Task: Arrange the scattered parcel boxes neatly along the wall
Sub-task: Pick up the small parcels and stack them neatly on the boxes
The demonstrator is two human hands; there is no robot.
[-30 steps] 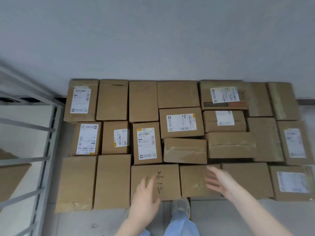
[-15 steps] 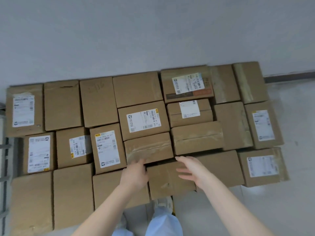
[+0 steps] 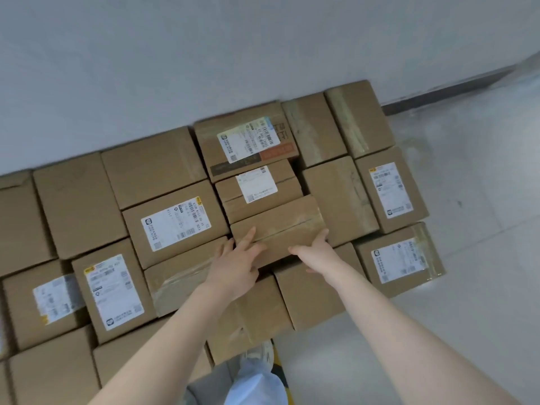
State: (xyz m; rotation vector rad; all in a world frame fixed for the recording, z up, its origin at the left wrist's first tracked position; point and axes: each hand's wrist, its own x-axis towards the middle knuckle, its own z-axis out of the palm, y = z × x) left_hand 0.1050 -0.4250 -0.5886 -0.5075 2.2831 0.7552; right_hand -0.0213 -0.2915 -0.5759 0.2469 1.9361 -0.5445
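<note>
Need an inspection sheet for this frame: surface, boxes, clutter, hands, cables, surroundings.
Surface: pale tiled floor.
Job's things: boxes packed in rows against the wall; taped box mid-block, being handled.
Clutter: nothing seen.
Hands: left hand rests on the taped box's near left edge, index stretched over its top; right hand holds its near right corner.
Cables: nothing seen.
Surroundings: dark baseboard at right; shoe by the nearest boxes.
</note>
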